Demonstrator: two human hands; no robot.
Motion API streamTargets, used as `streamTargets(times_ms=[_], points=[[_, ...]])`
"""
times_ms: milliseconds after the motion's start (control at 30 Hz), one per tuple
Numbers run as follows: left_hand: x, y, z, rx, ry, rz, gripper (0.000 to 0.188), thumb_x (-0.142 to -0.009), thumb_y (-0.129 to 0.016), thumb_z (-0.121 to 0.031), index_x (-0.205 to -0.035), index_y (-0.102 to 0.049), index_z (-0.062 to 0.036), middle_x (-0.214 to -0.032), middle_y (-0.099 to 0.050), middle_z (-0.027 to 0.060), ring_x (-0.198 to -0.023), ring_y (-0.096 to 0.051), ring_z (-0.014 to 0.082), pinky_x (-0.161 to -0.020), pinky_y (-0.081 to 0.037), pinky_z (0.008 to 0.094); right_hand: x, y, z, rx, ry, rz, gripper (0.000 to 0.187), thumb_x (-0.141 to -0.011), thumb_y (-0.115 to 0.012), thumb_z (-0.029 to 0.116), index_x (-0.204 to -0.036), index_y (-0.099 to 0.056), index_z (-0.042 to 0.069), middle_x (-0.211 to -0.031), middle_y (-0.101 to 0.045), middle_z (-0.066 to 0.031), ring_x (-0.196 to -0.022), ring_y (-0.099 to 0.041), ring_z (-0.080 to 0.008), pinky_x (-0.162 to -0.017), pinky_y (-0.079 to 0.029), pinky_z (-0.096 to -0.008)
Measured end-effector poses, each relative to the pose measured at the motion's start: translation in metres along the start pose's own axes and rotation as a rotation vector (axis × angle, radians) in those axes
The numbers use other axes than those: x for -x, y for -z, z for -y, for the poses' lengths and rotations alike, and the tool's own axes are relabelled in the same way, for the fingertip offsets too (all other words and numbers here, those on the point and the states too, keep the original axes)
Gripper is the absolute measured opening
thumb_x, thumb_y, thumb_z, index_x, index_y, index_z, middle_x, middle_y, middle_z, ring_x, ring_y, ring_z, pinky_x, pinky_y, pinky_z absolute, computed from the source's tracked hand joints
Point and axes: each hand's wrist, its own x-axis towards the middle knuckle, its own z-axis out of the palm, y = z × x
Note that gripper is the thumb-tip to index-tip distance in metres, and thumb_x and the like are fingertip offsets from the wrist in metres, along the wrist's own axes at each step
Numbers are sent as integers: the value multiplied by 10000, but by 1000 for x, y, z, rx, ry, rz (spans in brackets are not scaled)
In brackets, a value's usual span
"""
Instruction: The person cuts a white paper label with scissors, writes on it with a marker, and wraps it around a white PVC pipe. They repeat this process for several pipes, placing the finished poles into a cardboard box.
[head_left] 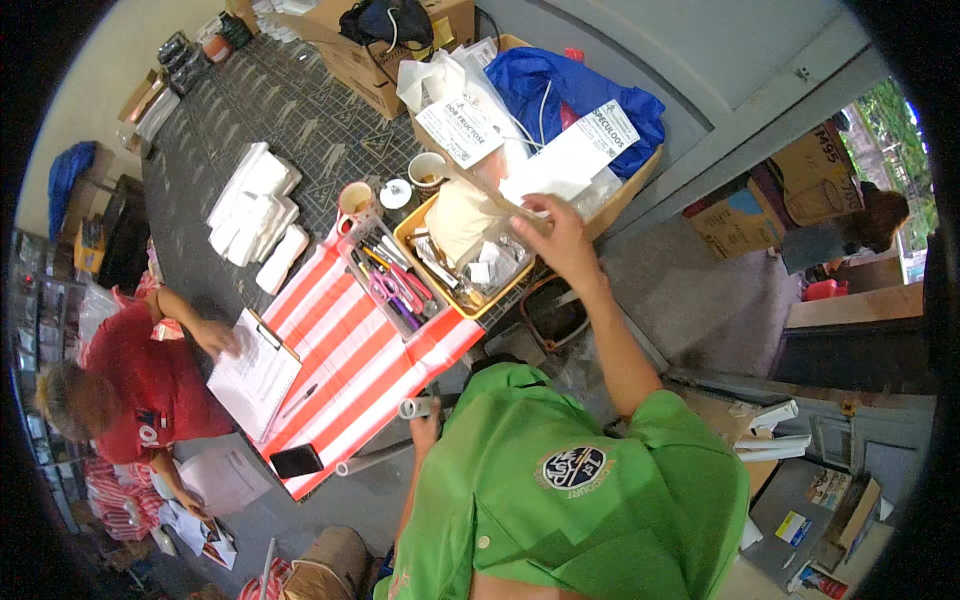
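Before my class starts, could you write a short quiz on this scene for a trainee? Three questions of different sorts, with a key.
1. Multiple choice: which dark thing lies near the lower corner of the striped cloth?
A) a cup
B) a phone
C) a blue bag

2. True or false: the white bundles lie on the dark surface.

3. Short answer: what colour is the basket nearest the camera wearer's right hand?

Key:
1. B
2. True
3. Yellow
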Motion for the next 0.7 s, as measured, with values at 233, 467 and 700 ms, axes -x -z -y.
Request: streamTargets(times_ms=[233,467,700], points=[[-10,24,-28,-78,30,244,400,-923,-790,-288,-1166,-687,12,-1145,-728,163,-1051,-679,272,-914,-519,398,-84,63,-84,-42,-107,-740,512,-848,-872,292,-1155,-613,-24,-1147,-610,-142,-1007,-633,-248,-874,-549,-373],[-8,102,-77,-241,172,492,691,-945,-755,-362,-1465,-519,26,-1437,-603,229,-1352,-565,321,-1123,-438,416,-115,84,-89,317,-99,-576,578,-842,-860,351,-1158,-568,-35,-1099,-645,-215,-1045,-640,-346,-894,-525,-443],[-11,128,-175,-361,235,578,680,-972,-716,-440,-1424,-562,43,-1344,-670,204,-1256,-632,272,-1080,-474,392,-114,89,-116,382,-496,-337,676,-806,-839,479,-1113,-521,-32,-1066,-701,-285,-1002,-685,-481,-846,-522,-535]])
